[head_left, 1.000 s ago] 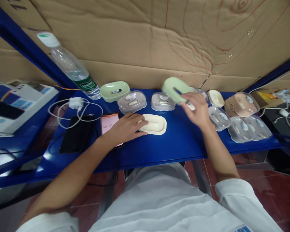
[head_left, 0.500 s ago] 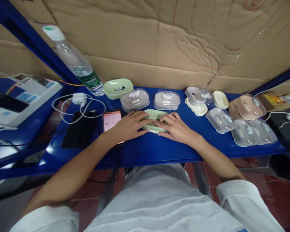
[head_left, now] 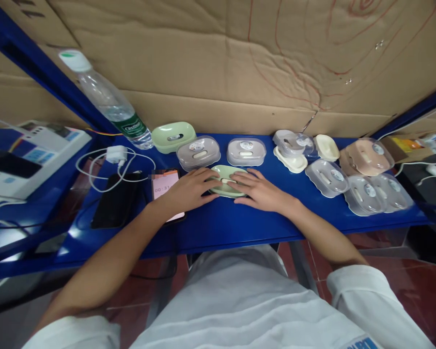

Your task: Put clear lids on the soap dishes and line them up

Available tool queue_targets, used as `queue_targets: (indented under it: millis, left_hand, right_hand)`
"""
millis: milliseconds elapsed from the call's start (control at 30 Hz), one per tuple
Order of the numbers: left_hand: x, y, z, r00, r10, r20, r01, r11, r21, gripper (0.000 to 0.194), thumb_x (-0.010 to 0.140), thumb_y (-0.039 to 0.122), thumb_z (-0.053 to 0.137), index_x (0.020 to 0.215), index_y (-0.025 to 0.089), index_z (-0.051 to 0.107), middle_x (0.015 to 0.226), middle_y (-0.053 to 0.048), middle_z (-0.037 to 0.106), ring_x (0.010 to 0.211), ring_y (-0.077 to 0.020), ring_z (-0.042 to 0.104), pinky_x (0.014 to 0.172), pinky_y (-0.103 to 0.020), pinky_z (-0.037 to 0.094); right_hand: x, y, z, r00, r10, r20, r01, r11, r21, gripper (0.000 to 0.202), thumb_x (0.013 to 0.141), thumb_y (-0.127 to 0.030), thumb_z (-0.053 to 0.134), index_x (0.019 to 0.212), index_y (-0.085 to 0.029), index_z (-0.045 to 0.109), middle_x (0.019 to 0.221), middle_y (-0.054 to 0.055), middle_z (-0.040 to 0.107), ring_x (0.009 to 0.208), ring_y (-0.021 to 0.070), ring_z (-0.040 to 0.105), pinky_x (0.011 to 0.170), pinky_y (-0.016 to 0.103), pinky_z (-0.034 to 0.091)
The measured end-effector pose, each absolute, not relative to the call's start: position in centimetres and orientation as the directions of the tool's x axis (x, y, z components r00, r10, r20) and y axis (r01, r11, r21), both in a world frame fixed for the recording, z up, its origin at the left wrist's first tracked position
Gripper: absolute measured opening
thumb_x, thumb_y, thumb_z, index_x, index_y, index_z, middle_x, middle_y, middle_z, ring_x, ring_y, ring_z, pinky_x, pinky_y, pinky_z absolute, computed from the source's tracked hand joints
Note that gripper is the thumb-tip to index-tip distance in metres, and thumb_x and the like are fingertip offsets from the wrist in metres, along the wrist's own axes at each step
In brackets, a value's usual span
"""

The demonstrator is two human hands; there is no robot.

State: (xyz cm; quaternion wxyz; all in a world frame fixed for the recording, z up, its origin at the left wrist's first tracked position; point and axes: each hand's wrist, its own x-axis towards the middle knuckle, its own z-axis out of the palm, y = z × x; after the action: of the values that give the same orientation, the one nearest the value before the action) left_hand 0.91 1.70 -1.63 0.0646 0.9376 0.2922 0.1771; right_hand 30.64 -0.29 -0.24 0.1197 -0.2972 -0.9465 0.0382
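Note:
A green soap dish lies on the blue table in front of me, with a pale slot or bar showing at its middle. My left hand grips its left end, fingers over the rim and thumb low at the near side. At the right end, my right hand holds it with fingers laid across the top and thumb at the near edge. Part of the dish is hidden under my fingers. Just behind stand two grey soap boxes with clear lids, a left one and a right one.
Left of my hands lie a lit phone, a dark phone and a white charger. A water bottle and another green dish stand behind. Several lidded boxes crowd the right, beside cream parts.
My right fingers have stretched out flatter over the dish and drawn apart from the left ones, so its middle shows. The dish stays between both hands. The view has shifted slightly.

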Motion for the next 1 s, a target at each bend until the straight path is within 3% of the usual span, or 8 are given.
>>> queue_targets:
  millis: [67, 167, 267, 367, 500, 700, 867, 1000]
  left_hand:
    - [0.9, 1.6, -1.4, 0.761, 0.574, 0.302, 0.531, -0.819, 0.217, 0.026, 0.104, 0.034, 0.067, 0.126, 0.023, 0.077, 0.133, -0.014, 0.073, 0.127, -0.0317, 0.067, 0.111, -0.051, 0.056]
    - [0.9, 1.3, -1.0, 0.755, 0.574, 0.315, 0.535, -0.818, 0.208, 0.024, 0.104, 0.038, 0.067, 0.12, 0.024, 0.08, 0.123, -0.011, 0.075, 0.12, -0.0301, 0.069, 0.107, -0.047, 0.057]
    - [1.0, 1.0, -0.8, 0.76, 0.568, 0.315, 0.536, -0.822, 0.191, 0.026, 0.105, 0.042, 0.065, 0.115, 0.024, 0.08, 0.118, -0.01, 0.076, 0.114, -0.0292, 0.07, 0.103, -0.046, 0.057]
    - [1.1, 0.9, -0.8, 0.766, 0.56, 0.316, 0.531, -0.828, 0.18, 0.027, 0.105, 0.042, 0.064, 0.115, 0.023, 0.08, 0.119, -0.01, 0.076, 0.115, -0.0297, 0.069, 0.104, -0.046, 0.056]
    - [1.2, 0.7, -0.8, 0.772, 0.561, 0.3, 0.536, -0.827, 0.167, 0.028, 0.106, 0.04, 0.062, 0.12, 0.024, 0.079, 0.122, -0.01, 0.075, 0.116, -0.029, 0.068, 0.104, -0.045, 0.055]
    - [1.4, 0.5, -0.7, 0.78, 0.551, 0.296, 0.53, -0.834, 0.153, 0.025, 0.106, 0.036, 0.061, 0.118, 0.022, 0.079, 0.121, -0.01, 0.075, 0.114, -0.0283, 0.068, 0.102, -0.043, 0.054]
    - [1.6, 0.2, -0.5, 0.789, 0.538, 0.296, 0.524, -0.842, 0.133, 0.019, 0.105, 0.033, 0.062, 0.11, 0.02, 0.075, 0.118, -0.01, 0.074, 0.112, -0.0274, 0.069, 0.102, -0.042, 0.055]
    - [2.1, -0.4, -0.4, 0.799, 0.506, 0.324, 0.477, -0.862, 0.17, 0.012, 0.103, 0.029, 0.064, 0.105, 0.021, 0.072, 0.115, -0.008, 0.074, 0.11, -0.0255, 0.07, 0.101, -0.04, 0.057]
  right_hand:
    - [32.4, 1.4, 0.5, -0.709, 0.646, 0.283, 0.611, 0.763, -0.212, 0.04, 0.114, -0.048, 0.051, 0.134, -0.023, 0.076, 0.139, 0.01, 0.077, 0.134, 0.029, 0.069, 0.119, 0.053, 0.049]
    - [36.2, 3.9, 1.4, -0.335, 0.838, 0.43, 0.863, 0.457, -0.218, 0.045, 0.115, -0.048, 0.042, 0.13, -0.024, 0.077, 0.132, 0.013, 0.078, 0.129, 0.0324, 0.069, 0.116, 0.055, 0.05]
    - [39.7, 5.9, 0.9, -0.03, 0.896, 0.443, 0.982, 0.109, -0.153, 0.059, 0.107, -0.052, 0.056, 0.158, -0.022, 0.058, 0.165, 0.02, 0.054, 0.154, 0.044, 0.046, 0.122, 0.069, 0.037]
    - [41.6, 6.9, -0.4, 0.081, 0.952, 0.294, 0.992, -0.049, -0.114, 0.086, 0.097, -0.054, 0.07, 0.171, -0.021, 0.039, 0.179, 0.024, 0.032, 0.163, 0.0514, 0.03, 0.123, 0.079, 0.029]
    - [41.7, 7.4, -1.2, 0.044, 0.962, 0.271, 0.993, -0.011, -0.12, 0.077, 0.1, -0.046, 0.064, 0.17, -0.022, 0.04, 0.177, 0.021, 0.037, 0.162, 0.0467, 0.035, 0.124, 0.074, 0.033]
    - [41.3, 7.3, -0.1, 0.094, 0.861, 0.501, 0.972, 0.03, -0.235, 0.054, 0.106, -0.031, 0.041, 0.157, -0.016, 0.054, 0.156, 0.019, 0.063, 0.144, 0.0347, 0.058, 0.118, 0.058, 0.047]
    - [41.2, 6.1, 0.8, 0.053, 0.498, 0.866, 0.976, 0.159, -0.151, 0.03, 0.103, -0.023, 0.045, 0.11, -0.024, 0.074, 0.121, 0.013, 0.071, 0.122, 0.033, 0.066, 0.11, 0.061, 0.046]
    - [38.4, 4.2, 1.5, -0.029, 0.254, 0.967, 0.907, 0.414, -0.082, 0.009, 0.102, -0.029, 0.065, 0.107, -0.024, 0.072, 0.112, 0.01, 0.069, 0.111, 0.0299, 0.069, 0.102, 0.056, 0.053]
